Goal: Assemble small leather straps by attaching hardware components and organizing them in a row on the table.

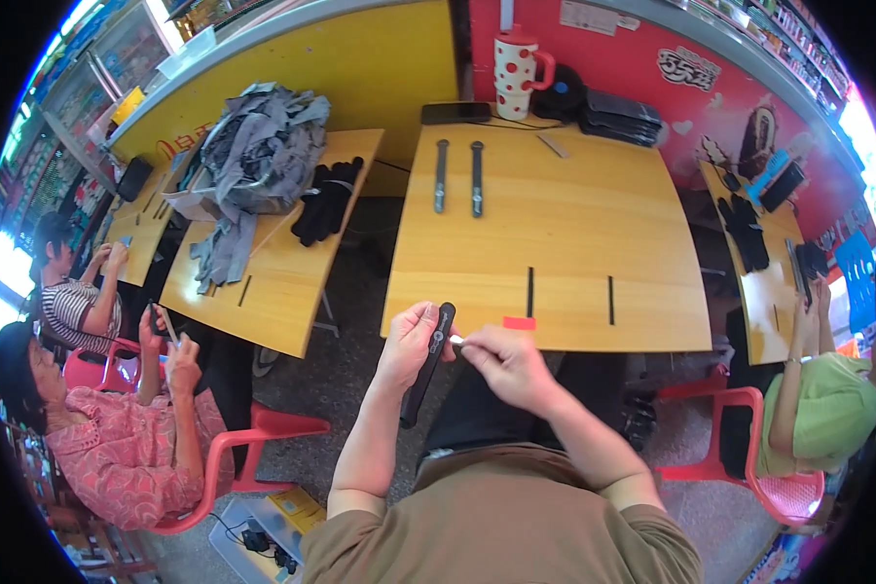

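Observation:
My left hand (409, 343) is closed round a long black flat strip (421, 384) with a rounded end and pale marks on it. The strip is tilted, its lower end hanging over my lap. Close beside it, my right hand (506, 365) pinches a small white piece (456, 341), too small to name. Whether that piece touches the strip I cannot tell. Both hands are just off the near edge of the wooden table (555, 224). Two similar dark strips, a left one (441, 175) and a right one (477, 180), lie side by side toward the table's far left.
A red patch (519, 323) marks the near edge, by two narrow dark lines. At the back stand a spotted tumbler (516, 73), a phone (456, 113) and stacked dark pouches (621, 117). Grey cloth scraps (263, 136) and black gloves (327, 200) cover the left table. People sit on both sides.

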### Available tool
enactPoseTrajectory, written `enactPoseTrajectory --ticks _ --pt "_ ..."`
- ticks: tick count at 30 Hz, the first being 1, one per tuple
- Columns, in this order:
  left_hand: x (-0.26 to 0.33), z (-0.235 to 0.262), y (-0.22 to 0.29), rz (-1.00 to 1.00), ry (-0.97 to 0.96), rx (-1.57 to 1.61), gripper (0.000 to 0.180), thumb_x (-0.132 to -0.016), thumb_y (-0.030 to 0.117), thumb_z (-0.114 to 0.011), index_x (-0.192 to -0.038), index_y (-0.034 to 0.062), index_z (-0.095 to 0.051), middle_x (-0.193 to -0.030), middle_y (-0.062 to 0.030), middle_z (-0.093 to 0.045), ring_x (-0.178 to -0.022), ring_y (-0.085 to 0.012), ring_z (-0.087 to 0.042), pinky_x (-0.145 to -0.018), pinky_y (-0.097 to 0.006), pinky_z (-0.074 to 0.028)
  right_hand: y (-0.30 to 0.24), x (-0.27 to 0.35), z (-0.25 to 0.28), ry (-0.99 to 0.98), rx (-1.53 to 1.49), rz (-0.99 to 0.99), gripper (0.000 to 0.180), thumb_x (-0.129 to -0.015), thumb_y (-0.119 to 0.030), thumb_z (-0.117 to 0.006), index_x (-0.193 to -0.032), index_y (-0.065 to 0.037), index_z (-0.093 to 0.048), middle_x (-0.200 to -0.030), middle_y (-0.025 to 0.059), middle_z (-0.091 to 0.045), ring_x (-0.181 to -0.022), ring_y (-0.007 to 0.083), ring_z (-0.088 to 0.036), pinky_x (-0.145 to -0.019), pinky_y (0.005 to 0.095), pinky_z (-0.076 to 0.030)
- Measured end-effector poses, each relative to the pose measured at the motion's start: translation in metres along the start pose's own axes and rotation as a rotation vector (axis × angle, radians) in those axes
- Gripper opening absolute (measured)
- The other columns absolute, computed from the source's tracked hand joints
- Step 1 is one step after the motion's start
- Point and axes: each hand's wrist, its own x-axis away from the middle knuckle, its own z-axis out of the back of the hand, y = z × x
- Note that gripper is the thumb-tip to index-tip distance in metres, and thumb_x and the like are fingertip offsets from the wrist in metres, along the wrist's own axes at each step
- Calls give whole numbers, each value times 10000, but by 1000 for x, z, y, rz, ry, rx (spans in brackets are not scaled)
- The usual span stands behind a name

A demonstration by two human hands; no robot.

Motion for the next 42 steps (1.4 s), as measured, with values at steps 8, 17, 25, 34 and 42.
enactPoseTrajectory --ticks 8,17,25,34,42 --pt "17 -44 -25 112 -21 106 333 -1031 287 -416 -890 33 -578 -644 -50 -588 -412 -91 -489 -395 -210 -397 -1 47 5 318 385 185 126 -821 14 -638 -941 -26 -638 -711 113 -586 -589 270 -595 -507 345 -457" --pt "19 -68 -30 116 -39 94 342 -1038 281 -397 -921 26 -593 -623 -47 -570 -403 -88 -462 -386 -207 -376 -1 53 18 371 618 168 219 -744 42 -662 -952 -23 -641 -719 107 -570 -616 274 -607 -514 351 -461" --pt "15 -69 -31 124 -33 79 333 -1040 277 -390 -905 34 -574 -635 -50 -576 -413 -91 -476 -389 -211 -385 11 51 20 379 737 192 281 -684 17 -657 -955 -45 -617 -737 80 -540 -626 237 -607 -504 344 -464" --pt "27 -73 -23 83 -9 4 368 -1041 296 -382 -1028 0 -601 -719 -45 -601 -518 -77 -538 -503 -214 -469 16 50 21 360 766 200 317 -635 23 -651 -945 -35 -621 -713 76 -525 -609 229 -593 -496 336 -454" --pt "27 -69 -31 5 -52 -63 385 -1039 313 -386 -928 13 -600 -677 -19 -564 -491 -66 -507 -452 -206 -426 16 49 17 378 776 271 361 -607 -2 -633 -967 14 -623 -722 80 -539 -580 219 -579 -476 317 -443"
